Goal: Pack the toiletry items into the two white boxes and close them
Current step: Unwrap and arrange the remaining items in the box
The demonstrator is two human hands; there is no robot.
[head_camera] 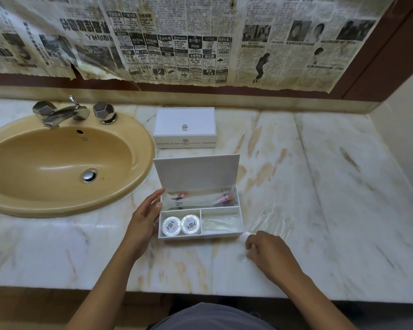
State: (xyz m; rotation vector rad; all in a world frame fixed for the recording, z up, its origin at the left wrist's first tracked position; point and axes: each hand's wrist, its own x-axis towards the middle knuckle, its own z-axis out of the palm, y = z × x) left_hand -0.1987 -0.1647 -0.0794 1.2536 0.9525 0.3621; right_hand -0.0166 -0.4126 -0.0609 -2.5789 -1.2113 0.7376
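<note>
marble counter point(320, 163) | open box point(200, 235) | closed box point(184, 122) | clear wrapper point(272, 217) | basin point(141, 148)

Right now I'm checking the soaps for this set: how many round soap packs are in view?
2. Both round soap packs sit side by side in the front-left compartment of the open white box: one on the left, one on the right. Others may be hidden inside the closed white box behind.

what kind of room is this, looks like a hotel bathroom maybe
Most likely a hotel bathroom vanity. A tan sink with a chrome tap is set into a marble counter, and two white boxes, one closed and one open, hold packaged toiletries.
</note>
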